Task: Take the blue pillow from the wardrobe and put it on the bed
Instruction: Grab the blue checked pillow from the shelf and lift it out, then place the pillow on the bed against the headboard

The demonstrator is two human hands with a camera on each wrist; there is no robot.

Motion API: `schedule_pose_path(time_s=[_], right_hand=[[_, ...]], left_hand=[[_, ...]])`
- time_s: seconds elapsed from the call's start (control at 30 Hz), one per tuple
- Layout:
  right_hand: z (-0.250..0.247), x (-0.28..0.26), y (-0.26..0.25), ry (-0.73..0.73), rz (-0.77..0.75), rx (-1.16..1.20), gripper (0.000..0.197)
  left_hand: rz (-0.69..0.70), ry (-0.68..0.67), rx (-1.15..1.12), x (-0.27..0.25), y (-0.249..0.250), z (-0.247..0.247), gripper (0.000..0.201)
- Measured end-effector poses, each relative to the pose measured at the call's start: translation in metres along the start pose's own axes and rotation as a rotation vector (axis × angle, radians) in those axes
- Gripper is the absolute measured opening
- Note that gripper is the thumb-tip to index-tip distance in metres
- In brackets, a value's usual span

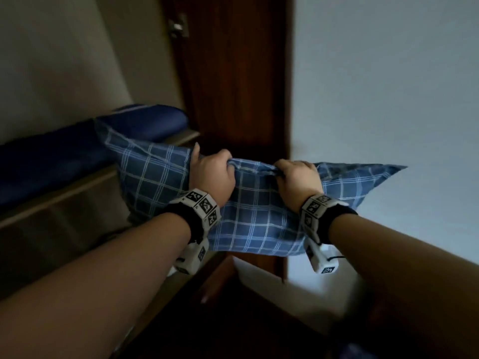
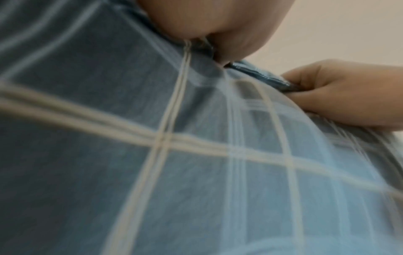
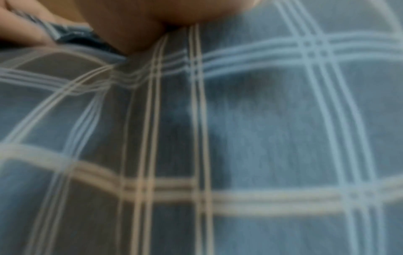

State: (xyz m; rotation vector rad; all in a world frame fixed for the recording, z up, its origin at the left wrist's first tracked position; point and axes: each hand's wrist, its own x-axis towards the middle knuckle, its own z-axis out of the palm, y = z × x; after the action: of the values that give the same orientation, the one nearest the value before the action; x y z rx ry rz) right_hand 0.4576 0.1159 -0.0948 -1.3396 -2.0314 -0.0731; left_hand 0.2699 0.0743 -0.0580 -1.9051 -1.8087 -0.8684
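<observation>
A blue pillow (image 1: 259,218) with a white check pattern hangs in the air in front of the wardrobe, held by its top edge. My left hand (image 1: 211,172) grips that edge left of the middle, fingers curled into the cloth. My right hand (image 1: 298,180) grips the same edge a little to the right. In the left wrist view the pillow (image 2: 152,172) fills the picture, with my left hand (image 2: 218,31) bunching the seam and my right hand (image 2: 348,96) beside it. The right wrist view shows the checked pillow (image 3: 261,138) close up under my right hand (image 3: 148,22).
A wardrobe shelf (image 1: 85,182) on the left carries dark blue folded bedding (image 1: 51,156). A dark wooden wardrobe door (image 1: 233,73) with a metal latch (image 1: 178,25) stands behind the pillow. A pale wall (image 1: 388,86) lies to the right.
</observation>
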Motion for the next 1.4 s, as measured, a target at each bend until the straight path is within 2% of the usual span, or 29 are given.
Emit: schedule_pose_path(time_s=[0.13,0.37,0.57,0.67,0.73,0.93,1.03,1.2,1.4], right_hand=[[-0.041,-0.098,0.090,-0.140,0.195,-0.031,0.014],[-0.131,-0.286,0.231,-0.229,0.582,-0.147,0.013],[-0.214,-0.431,0.278,-0.286,0.847,-0.242,0.008],[-0.246,-0.508,0.282,-0.263,1.007,-0.318,0.006],[-0.264,-0.556,0.280,-0.273,1.096,-0.384,0.011],[-0.291,-0.678,0.283,-0.294,1.252,-0.487,0.033],[-0.295,-0.726,0.298,-0.295,1.273,-0.504,0.029],[-0.295,-0.802,0.349,-0.456,1.317,-0.471,0.019],[-0.273,-0.856,0.418,-0.549,1.255,-0.402,0.033]], left_hand=[[0.032,-0.262,-0.145,-0.042,0.108,0.056,0.018],[0.383,-0.640,-0.253,-0.122,0.313,0.134,0.022],[0.625,-0.857,-0.402,-0.219,0.448,0.151,0.019],[0.735,-0.971,-0.489,-0.273,0.507,0.149,0.019],[0.773,-1.043,-0.539,-0.313,0.540,0.145,0.019],[0.719,-1.291,-0.595,-0.441,0.602,0.141,0.024],[0.612,-1.414,-0.598,-0.493,0.625,0.147,0.029],[0.519,-1.477,-0.518,-0.564,0.676,0.170,0.031],[0.426,-1.573,-0.383,-0.620,0.716,0.213,0.032]])
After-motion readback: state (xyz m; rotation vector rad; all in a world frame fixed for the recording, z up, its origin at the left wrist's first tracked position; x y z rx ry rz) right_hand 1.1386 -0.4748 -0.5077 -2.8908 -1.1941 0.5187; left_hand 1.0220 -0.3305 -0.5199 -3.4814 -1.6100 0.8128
